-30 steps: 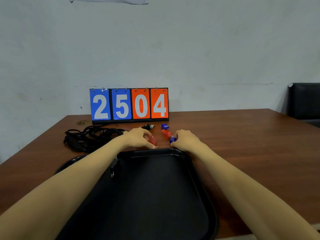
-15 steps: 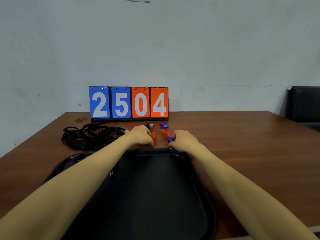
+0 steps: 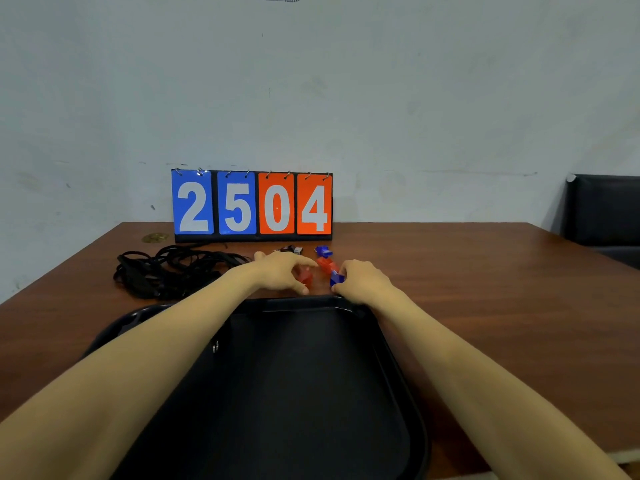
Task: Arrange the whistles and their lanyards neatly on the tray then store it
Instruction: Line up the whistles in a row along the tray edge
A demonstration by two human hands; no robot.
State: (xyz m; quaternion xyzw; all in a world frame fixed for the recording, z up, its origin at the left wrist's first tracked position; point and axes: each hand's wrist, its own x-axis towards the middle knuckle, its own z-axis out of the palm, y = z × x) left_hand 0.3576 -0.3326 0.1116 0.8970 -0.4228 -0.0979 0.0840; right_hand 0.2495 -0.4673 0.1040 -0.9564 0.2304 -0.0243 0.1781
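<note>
I see the brown table filling the lower view, with both of my bare forearms reaching forward across it. Under my arms lies the black tray, its far rim just short of both hands and its floor bare where I can see it. Beyond my hands stands the scoreboard against the wall, reading 2504 on 2 blue and 2 orange cards. To the outside of my left hand sits the tangled pile of black lanyards on the table, off the tray, its near strands running up close to that wrist.

My left hand is palm down with fingers curled over a red whistle; the thumb and fingers bracket it, but I cannot tell whether they actually pinch it. My right hand is closed round a blue whistle at its fingertips. Between the 2 hands, a little farther from me, a second red whistle rests on the table, touching or nearly touching the blue one. Past it lies another blue whistle, and ahead of my left hand a small dark whistle with a pale end. All 5 are off the tray.
</note>
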